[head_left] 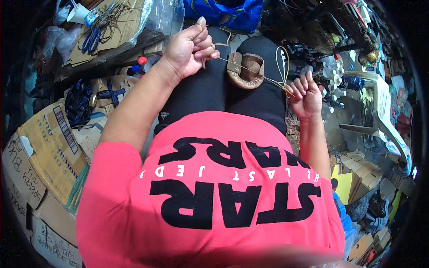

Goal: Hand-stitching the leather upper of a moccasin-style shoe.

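A brown leather shoe piece (pixel 246 82) with a stitched, puckered rim rests between my black-clad thighs. Light tan thread (pixel 250 69) runs across it to both sides and forms a loop on the right. To the upper left of the shoe piece, my left hand (pixel 190 50) is closed around the thread, raised and apart from the leather. My right hand (pixel 306 96), lower on the right, pinches the thread near the base of the loop. Whether a needle is in either hand is too small to tell.
At the upper left, blue-handled scissors (pixel 91 40) lie on cardboard (pixel 118 27). A blue bag (pixel 223 13) stands beyond my knees. Several bottles (pixel 333 80) crowd the right, beside a white plastic chair (pixel 382 102). Cardboard boxes (pixel 53 147) are stacked at my left.
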Available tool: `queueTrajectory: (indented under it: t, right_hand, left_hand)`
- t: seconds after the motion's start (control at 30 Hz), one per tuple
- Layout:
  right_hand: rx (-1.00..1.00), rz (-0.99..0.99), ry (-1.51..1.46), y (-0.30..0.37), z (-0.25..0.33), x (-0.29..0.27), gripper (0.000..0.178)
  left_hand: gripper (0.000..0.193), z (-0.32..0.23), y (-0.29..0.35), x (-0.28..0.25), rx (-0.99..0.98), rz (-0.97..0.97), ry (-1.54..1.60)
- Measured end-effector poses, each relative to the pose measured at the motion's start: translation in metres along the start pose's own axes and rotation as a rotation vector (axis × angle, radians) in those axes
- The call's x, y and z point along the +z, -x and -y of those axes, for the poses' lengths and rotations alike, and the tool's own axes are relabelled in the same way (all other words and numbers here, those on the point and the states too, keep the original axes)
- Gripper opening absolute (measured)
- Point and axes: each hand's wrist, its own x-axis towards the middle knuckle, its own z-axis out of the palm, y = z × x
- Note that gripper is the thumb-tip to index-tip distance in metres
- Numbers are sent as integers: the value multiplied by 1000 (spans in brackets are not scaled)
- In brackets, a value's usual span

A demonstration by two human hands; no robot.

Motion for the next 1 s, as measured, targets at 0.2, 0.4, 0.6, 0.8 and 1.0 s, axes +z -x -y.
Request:
queueTrajectory:
  t: [0.2, 0.4, 0.6, 0.8, 1.0]
  right_hand:
    - [86, -314, 1195, 27, 56, -57, 25]
    - [-302, -259, 1774, 32, 80, -33, 42]
    - [12, 314, 1962, -34, 15, 115, 33]
    - [-84, 477, 2265, -55, 5, 110, 39]
    - [427, 204, 1836, -38, 3, 116, 33]
  left_hand:
    - [25, -65, 25, -28, 61, -239, -1339]
    - [28, -72, 49, -24, 298, -262, -1753]
    - [28, 7, -9, 34, 62, 503, -1803]
    - [31, 15, -27, 42, 9, 625, -2004]
    - [29, 27, -13, 33, 91, 562, -1891]
